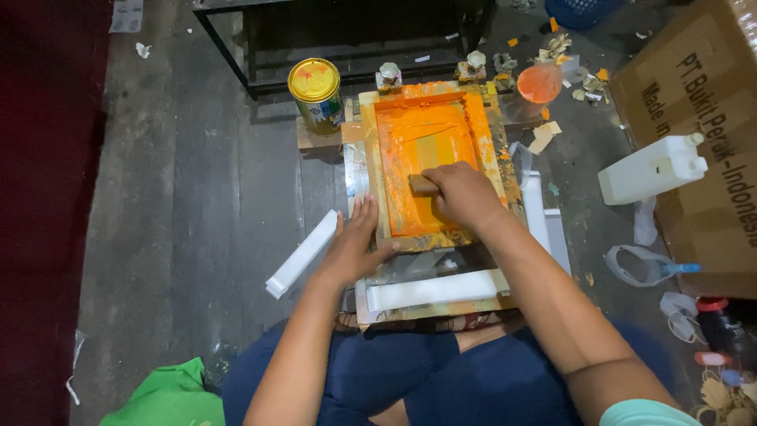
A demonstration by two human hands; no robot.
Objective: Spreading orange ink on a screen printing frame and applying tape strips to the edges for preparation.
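Two hands on a screen-print setup, seen from above with the person sitting on the floor, knees in dark blue at the bottom edge. Right hand [464, 193] is closed around a wooden squeegee [423, 185], fingers wrapped over the top of it, and the squeegee sits on the mesh about halfway down the frame [384, 170]. Frame's a wooden rectangle, totally smeared in orange ink, with a paler greenish patch in the middle of the mesh. Left hand [355, 244] is flat and spread, fingers apart, pressing on the frame's lower left corner, not gripping anything.

Under the frame is a base board, and a long white strip [434, 289] lies across its near end, just in front of the frame. Another white strip [303, 254] lies on the dark floor just left of the left hand, angled.

Rest of the mess: a yellow-lidded can [315, 93] sits on a block at the frame's top left corner, a cup [539, 83] of orange ink stands at the top right, a white jug [651, 168] lies on its side well off to the right against a cardboard box [702, 110], and a green cloth [169, 394] is at bottom left.
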